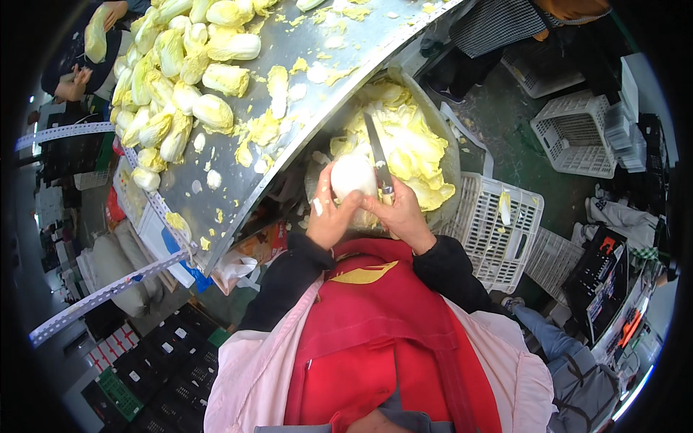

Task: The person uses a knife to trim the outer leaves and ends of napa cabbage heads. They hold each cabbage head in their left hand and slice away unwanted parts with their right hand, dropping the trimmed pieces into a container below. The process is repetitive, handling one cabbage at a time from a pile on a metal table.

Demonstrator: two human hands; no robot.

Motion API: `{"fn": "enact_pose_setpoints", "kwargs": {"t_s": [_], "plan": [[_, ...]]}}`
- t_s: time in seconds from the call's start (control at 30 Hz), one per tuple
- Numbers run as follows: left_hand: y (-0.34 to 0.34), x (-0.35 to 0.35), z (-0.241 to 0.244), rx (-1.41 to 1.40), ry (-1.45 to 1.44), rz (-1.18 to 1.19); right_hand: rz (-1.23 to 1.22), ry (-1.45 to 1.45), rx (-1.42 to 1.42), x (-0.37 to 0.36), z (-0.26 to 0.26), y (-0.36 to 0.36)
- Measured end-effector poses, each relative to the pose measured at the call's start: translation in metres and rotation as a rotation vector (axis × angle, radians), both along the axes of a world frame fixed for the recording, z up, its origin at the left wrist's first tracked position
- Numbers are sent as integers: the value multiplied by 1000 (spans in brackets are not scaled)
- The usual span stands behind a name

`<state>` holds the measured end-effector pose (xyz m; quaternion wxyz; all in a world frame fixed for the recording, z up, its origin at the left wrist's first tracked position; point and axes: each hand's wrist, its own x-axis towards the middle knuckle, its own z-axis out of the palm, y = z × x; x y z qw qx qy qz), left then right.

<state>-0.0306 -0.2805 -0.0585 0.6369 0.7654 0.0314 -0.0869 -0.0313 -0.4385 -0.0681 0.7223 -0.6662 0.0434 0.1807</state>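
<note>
In my left hand (331,212) is a napa cabbage (354,176), its pale, rounded base facing up towards me. My right hand (403,210) grips the light handle of a knife (376,143), whose dark blade points away from me beside the cabbage. Small pale scraps cling to the blade and to my left hand. Both thumbs meet at the near side of the cabbage. Beneath my hands, a large bin (452,146) holds a heap of loose yellow cabbage leaves (419,157).
A metal table (303,48) at the upper left bears many napa cabbages (170,81) and leaf scraps. White plastic crates (492,233) stand to the right. Another person's hand (112,12) holds a cabbage at the far left. More people stand at the upper right and lower right.
</note>
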Motion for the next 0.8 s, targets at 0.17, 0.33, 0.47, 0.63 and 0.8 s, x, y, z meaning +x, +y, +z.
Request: {"fn": "enact_pose_setpoints", "kwargs": {"t_s": [0.17, 0.33, 0.47, 0.63, 0.8], "plan": [[1, 2, 10, -234, 67, -11, 5, -110, -136, -2, 6, -2], [10, -3, -7, -226, 39, -27, 3, -239, -250, -4, 14, -2], [18, -5, -10, -274, 89, -94, 46, -253, -314, -6, 22, -2], [21, -11, -4, -531, 182, -113, 27, -201, -323, -6, 17, -6], [25, -7, -8, -639, 349, -8, -31, -141, -195, -4, 5, -3]]}}
